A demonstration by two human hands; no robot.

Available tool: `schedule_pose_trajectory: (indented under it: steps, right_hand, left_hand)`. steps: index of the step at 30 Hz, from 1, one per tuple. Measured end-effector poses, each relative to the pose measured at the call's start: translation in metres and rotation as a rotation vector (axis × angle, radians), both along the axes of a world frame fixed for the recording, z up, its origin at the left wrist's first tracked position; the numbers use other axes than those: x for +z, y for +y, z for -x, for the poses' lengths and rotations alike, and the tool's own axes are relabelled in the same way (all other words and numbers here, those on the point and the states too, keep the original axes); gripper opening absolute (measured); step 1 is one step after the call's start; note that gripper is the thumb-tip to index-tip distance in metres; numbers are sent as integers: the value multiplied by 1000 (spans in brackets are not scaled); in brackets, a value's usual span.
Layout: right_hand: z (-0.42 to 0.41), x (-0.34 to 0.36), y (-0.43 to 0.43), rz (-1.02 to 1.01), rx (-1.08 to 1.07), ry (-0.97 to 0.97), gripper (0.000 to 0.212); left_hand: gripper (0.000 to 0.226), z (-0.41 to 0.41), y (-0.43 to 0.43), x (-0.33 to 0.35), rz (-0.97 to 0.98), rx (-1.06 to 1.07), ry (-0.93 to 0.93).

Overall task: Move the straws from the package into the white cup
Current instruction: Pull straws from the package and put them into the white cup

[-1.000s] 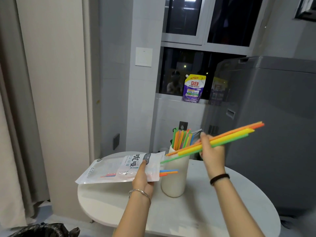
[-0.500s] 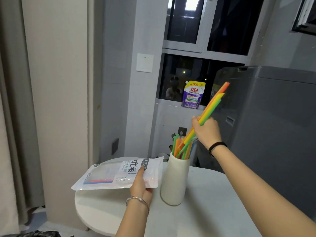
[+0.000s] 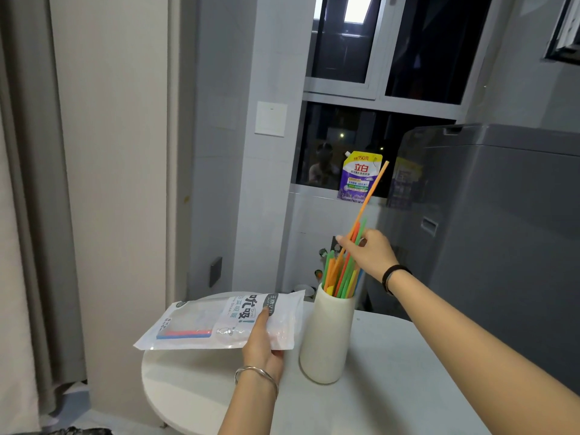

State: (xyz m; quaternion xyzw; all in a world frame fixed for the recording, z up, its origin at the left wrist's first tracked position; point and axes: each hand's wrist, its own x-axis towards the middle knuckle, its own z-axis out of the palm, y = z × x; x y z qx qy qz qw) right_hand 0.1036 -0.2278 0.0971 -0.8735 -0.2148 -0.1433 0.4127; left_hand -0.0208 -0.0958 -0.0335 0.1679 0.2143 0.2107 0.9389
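Note:
A tall white cup (image 3: 326, 337) stands on the round white table (image 3: 392, 387) with several green, orange and yellow straws (image 3: 340, 277) sticking out of it. My right hand (image 3: 368, 252) is just above the cup's mouth and pinches straws there; one orange straw (image 3: 373, 189) sticks up far above the others. My left hand (image 3: 262, 343) grips the right end of the clear-and-white straw package (image 3: 219, 321), held level above the table's left side. A few red and blue straws (image 3: 185, 334) still lie inside the package.
A grey appliance (image 3: 496, 221) stands close behind the table on the right. A purple detergent pouch (image 3: 359, 177) sits on the window ledge. A wall and grey curtain (image 3: 28, 215) are on the left. The table's near right part is bare.
My right hand swung a bundle of straws from level to upright and lowered it into the cup; most have slid down. The left hand has kept the package in place.

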Motion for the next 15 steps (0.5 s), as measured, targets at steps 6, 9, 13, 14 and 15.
schedule_pose_trajectory:
  steps: [6,9,13,14,15]
  right_hand:
    - [4,-6,-2,-2,109,72,37]
    - [6,-2,-6,2,108,78,41]
    - [5,5,-7,-53,80,40,44]
    - [4,6,-6,-74,74,44,43]
    - [5,7,-5,-95,71,55,41]
  left_hand:
    - [46,-1,-4,0,-9,-2,0]
    - [45,-1,-5,0,-12,-3,2]
    - [46,-1,-5,-1,0,2,12]
    - [46,-1,-6,-1,0,2,13]
    - [46,0,-6,-1,0,3,14]
